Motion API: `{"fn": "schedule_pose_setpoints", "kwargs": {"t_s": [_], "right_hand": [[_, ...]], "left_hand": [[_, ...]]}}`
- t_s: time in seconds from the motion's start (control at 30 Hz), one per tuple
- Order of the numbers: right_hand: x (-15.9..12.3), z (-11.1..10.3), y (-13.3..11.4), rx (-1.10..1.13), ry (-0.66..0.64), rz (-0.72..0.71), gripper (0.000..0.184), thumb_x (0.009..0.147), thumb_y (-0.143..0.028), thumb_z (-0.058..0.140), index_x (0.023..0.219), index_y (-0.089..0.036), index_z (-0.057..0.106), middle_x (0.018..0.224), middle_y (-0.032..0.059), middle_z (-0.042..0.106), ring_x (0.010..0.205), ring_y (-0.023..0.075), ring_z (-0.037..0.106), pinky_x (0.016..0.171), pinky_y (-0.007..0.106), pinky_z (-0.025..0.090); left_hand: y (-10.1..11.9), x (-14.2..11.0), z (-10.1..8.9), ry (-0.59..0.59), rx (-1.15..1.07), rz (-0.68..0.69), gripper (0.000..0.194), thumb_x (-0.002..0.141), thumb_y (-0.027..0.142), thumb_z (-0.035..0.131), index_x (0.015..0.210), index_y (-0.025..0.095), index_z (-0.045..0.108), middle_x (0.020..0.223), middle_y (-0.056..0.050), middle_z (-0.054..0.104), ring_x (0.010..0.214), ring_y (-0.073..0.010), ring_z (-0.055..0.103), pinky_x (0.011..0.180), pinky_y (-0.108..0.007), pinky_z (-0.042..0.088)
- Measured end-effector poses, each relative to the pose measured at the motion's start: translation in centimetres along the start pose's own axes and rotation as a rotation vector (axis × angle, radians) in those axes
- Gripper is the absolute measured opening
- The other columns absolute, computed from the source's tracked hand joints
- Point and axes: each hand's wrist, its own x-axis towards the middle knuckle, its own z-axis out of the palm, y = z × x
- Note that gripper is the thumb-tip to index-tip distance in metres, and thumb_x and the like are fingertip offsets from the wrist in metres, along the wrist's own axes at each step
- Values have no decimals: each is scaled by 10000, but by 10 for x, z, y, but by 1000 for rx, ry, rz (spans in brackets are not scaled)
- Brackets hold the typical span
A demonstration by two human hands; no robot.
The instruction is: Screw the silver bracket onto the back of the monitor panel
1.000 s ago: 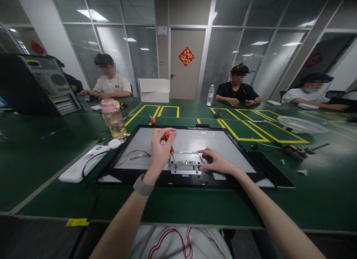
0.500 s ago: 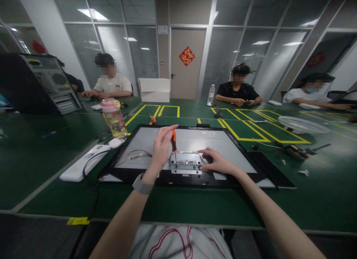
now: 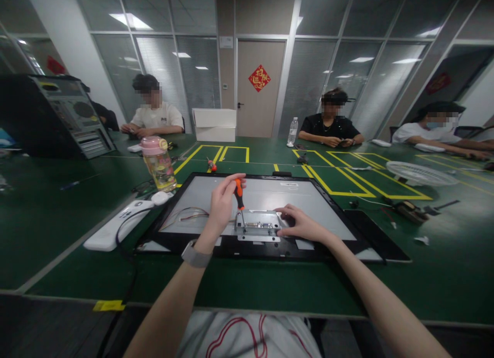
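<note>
Left hand (image 3: 223,201) closes around the orange-and-black handle of a screwdriver (image 3: 239,197) at the center of the frame, seen from the head camera, the tool near upright, its shaft reaching down to the left part of a metal bracket (image 3: 250,218). The bracket sits on a gray panel (image 3: 270,193) with a black border, flat across the middle of the frame on a green counter (image 3: 154,283). Right hand (image 3: 303,224), thumb and fingers parted, rests at the bracket's right end; whether it grips or merely steadies cannot be told. Thin wires (image 3: 193,212) trail over the panel just left of the left hand. At frame left, a white power strip (image 3: 116,227) lies beside the panel, near a pink-lidded bottle (image 3: 159,165).

Turning a screw at the bracket's left side looks to be the step in hand, though the tip is too small to read and the direction, in or out, is unclear. The next move seems to call for straight downward pressure, short twists of the handle and a bracket held firm from the right.
</note>
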Motion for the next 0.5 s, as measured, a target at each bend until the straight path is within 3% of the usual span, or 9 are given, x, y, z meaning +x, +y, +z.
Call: {"fn": "schedule_pose_setpoints", "kwargs": {"t_s": [0.17,0.37,0.5], "right_hand": [[0,1,1,-7,-5,-5,644,715,-471,766,1268,-189,591,1095,98,552,1008,277,551,940,427,443],[0,2,2,-13,0,0,637,714,-458,772,1263,-189,596,1083,94,560,1008,277,554,936,425,447],[0,2,2,-15,9,-9,642,707,-470,775,1261,-198,599,1092,92,564,999,275,561,929,425,452]], "left_hand": [[-1,0,-1,62,118,65,132,797,300,655,848,201,726,826,-24,638,736,-130,577,678,-238,472],[-3,0,-1,-19,-40,-6,294,885,300,510,1054,170,712,926,-70,696,848,-160,639,782,-284,497],[-1,0,0,9,43,34,206,782,302,669,937,186,739,822,-26,663,734,-127,598,698,-242,485]]}}
